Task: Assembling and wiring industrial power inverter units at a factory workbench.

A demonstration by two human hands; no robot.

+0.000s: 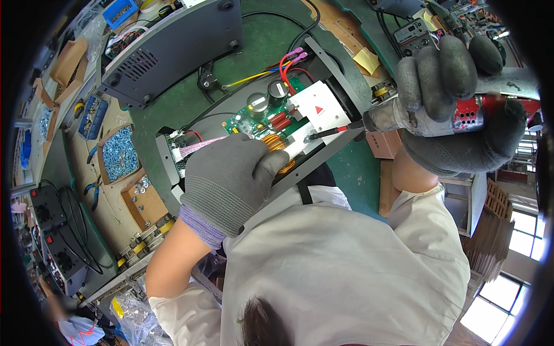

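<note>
Head view: open chassis (317,161) beneath left hand (228,170), tool (424,125) in right hand (461,151).

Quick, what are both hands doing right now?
Left hand: bent over the circuit board by the copper coil; can't tell if it's gripping anything.
Right hand: closed, holding a power screwdriver.

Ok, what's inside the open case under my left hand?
A green circuit board, two cylinders, a copper-coloured coil and a white plate. Your left hand covers part of the board and coil; anything under the plate is hidden.
</note>
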